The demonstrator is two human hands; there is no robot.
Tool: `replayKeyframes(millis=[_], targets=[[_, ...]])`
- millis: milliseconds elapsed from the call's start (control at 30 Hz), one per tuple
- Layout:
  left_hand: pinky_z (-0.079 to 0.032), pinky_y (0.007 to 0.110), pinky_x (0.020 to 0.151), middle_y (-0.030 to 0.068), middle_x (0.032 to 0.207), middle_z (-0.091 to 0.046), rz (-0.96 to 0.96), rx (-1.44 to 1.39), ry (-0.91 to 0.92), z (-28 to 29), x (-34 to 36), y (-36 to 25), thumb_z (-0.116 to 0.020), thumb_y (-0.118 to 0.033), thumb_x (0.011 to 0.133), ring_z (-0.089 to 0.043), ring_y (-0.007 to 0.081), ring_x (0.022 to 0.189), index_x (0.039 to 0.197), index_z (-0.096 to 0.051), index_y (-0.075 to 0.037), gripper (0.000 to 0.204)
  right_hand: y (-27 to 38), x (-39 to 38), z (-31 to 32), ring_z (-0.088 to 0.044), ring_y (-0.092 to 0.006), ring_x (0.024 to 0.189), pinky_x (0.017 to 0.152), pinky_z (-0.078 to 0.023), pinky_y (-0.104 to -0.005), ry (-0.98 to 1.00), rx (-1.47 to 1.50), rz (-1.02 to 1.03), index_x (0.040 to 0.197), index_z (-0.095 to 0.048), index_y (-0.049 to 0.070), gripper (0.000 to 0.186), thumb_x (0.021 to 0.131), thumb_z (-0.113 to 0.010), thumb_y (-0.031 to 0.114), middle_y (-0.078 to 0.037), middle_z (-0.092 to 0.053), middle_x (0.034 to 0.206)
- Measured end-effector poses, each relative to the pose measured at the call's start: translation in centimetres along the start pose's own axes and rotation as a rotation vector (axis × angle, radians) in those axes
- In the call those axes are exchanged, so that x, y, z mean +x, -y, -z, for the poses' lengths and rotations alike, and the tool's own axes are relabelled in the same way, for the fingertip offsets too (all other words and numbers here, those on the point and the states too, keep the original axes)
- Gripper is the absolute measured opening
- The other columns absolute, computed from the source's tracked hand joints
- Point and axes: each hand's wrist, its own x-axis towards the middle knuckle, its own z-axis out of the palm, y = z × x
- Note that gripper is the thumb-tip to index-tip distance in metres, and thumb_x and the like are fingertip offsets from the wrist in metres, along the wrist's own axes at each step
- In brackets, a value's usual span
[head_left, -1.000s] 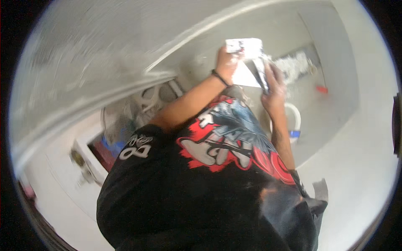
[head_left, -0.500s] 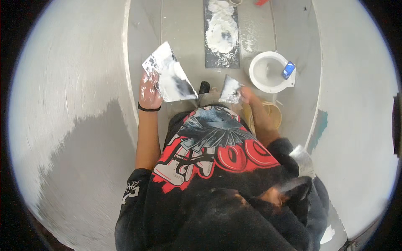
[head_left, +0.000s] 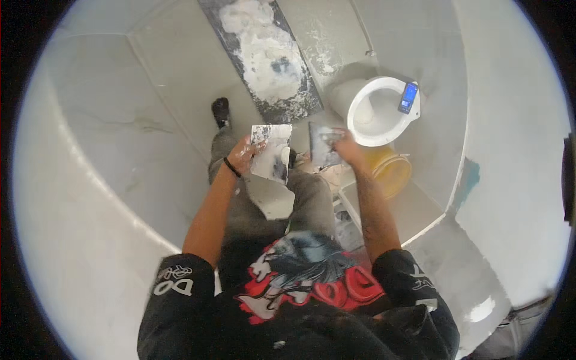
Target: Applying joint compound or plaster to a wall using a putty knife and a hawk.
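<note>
My left hand (head_left: 241, 155) grips the left side of a flat, roughly rectangular plate (head_left: 271, 147) smeared with white paste and dark patches. Just right of it, my right hand (head_left: 346, 147) is closed on a wide grey scraper blade (head_left: 321, 150), also coated with white paste and somewhat blurred. A small gap separates the two tools, in front of my legs. Beyond them a long dark board (head_left: 305, 111) lies on the floor, with a thick spread of white paste (head_left: 264, 54) on it.
A white round vessel (head_left: 360, 139) with a wide rim stands right of the board, a blue-screened phone (head_left: 408, 98) on its rim. Nearer sits a yellowish bucket (head_left: 396, 177). Grey walls (head_left: 108, 132) close in on both sides; a teal patch (head_left: 470, 180) marks the right one.
My view has turned and tilted, so the board now slants and my legs show. Both hands have come closer together, the left moving right with its plate, now turned more upright.
</note>
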Motion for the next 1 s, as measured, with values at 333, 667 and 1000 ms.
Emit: replayKeyframes(millis=[333,667,1000], targets=[[-0.045,0.030,0.089,0.0092,0.107,-0.058,0.094,-0.136,-0.106,5.7,4.7,8.2,-0.060,-0.005,0.078,-0.057,0.0175,0.098,0.115,-0.049,0.000,0.039,-11.7,32.7,-7.5,-0.055,-0.0377,0.101,0.087,-0.044,-0.0420,0.198,-0.637,0.246,0.108,-0.057,0.000,0.035,0.076,-0.051,0.014,-0.026,-0.057,0.109],[-0.046,0.024,0.071,0.0033,0.087,-0.063,0.389,0.333,-0.259,2.9,4.6,-2.1,-0.069,-0.012,0.076,-0.057,0.0099,0.078,0.096,-0.059,0.000,0.026,-2.2,39.5,-15.4,-0.058,-0.0357,0.088,0.075,-0.049,-0.0438,-0.270,-0.565,0.599,0.108,-0.058,0.010,0.043,0.065,-0.060,0.009,-0.019,-0.058,0.098],[-0.046,0.024,0.070,0.0037,0.085,-0.063,0.453,0.463,-0.358,1.0,5.5,-3.8,-0.068,-0.012,0.076,-0.056,0.0091,0.076,0.097,-0.060,0.001,0.027,0.2,39.4,-13.7,-0.061,-0.0321,0.085,0.072,-0.050,-0.0385,-0.183,-0.502,0.779,0.100,-0.062,0.006,0.030,0.071,-0.055,0.003,-0.013,-0.060,0.097]])
